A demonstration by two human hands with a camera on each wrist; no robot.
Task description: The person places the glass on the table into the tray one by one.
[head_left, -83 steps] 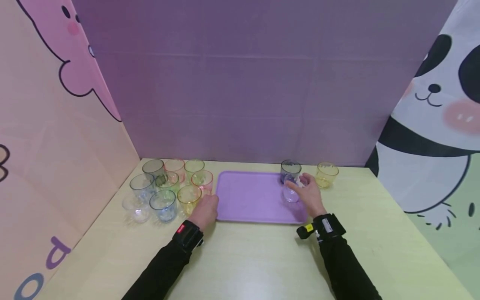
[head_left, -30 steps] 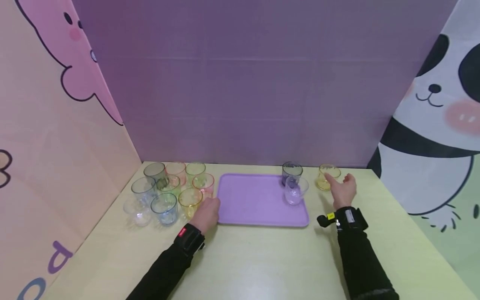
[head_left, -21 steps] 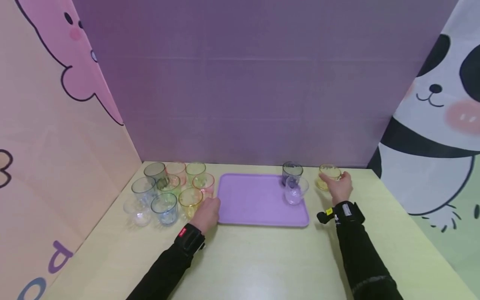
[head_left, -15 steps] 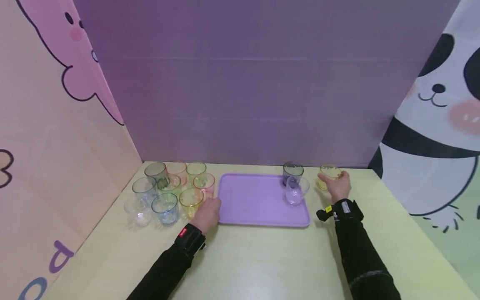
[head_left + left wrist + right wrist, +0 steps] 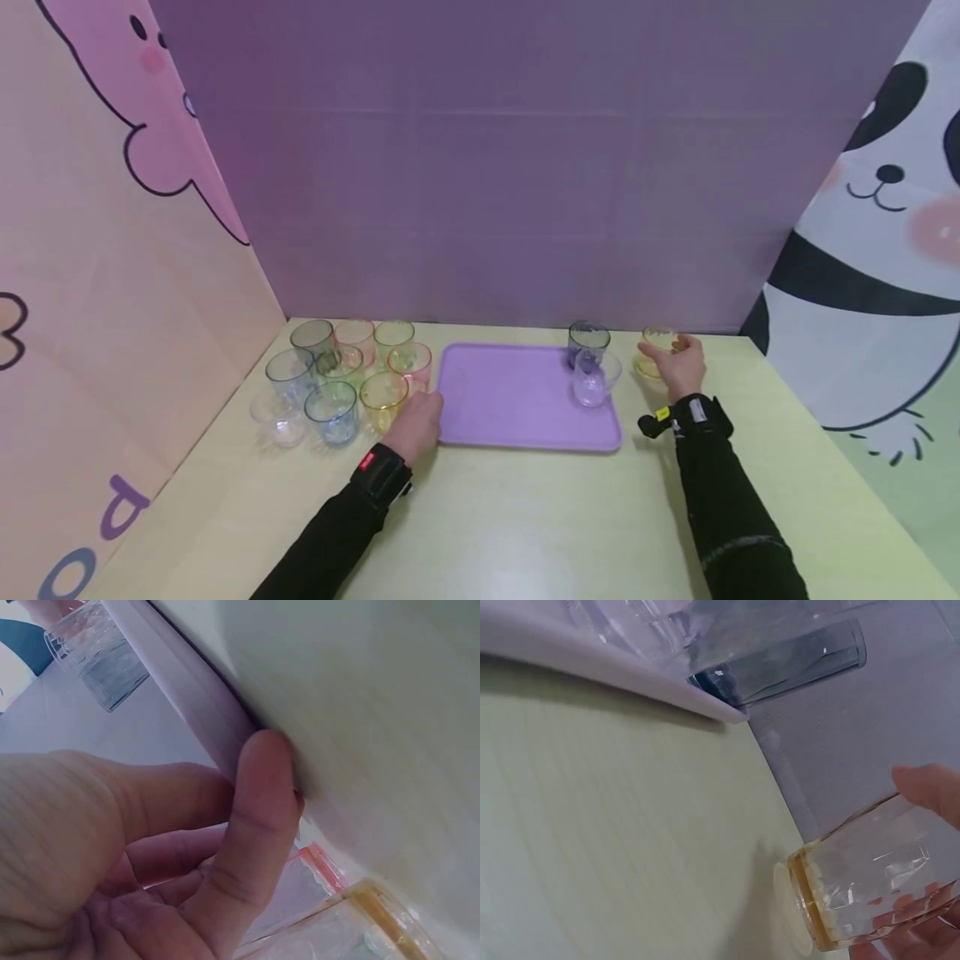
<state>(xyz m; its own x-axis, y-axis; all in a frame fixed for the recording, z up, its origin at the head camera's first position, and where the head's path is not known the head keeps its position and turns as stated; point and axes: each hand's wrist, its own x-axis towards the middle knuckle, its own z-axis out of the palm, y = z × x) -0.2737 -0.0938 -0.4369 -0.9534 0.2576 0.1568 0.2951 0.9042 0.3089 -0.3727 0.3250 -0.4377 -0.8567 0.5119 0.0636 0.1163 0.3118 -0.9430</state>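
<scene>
At the right of the head view, my right hand point(image 5: 677, 371) grips a yellow-tinted glass point(image 5: 647, 366) between thumb and fingers. Its amber base point(image 5: 810, 900) is close over the tabletop in the right wrist view. My left hand point(image 5: 415, 427) pinches the left rim of a purple tray point(image 5: 510, 400), thumb and forefinger meeting at the edge. On the tray's right side stand a small clear cup point(image 5: 592, 385) and, behind it, a dark grey glass point(image 5: 587, 340).
Left of the tray several tinted glasses cluster, among them a blue glass point(image 5: 333, 417), a yellow glass point(image 5: 384, 398) near my left hand and a pink glass point(image 5: 411, 367). A clear cup point(image 5: 281, 421) stands at their left. A purple wall point(image 5: 480, 208) closes off the back.
My right hand has let go of the clear cup on the tray, moved right and taken hold of the yellow glass. The left hand has stayed at the tray's rim.
</scene>
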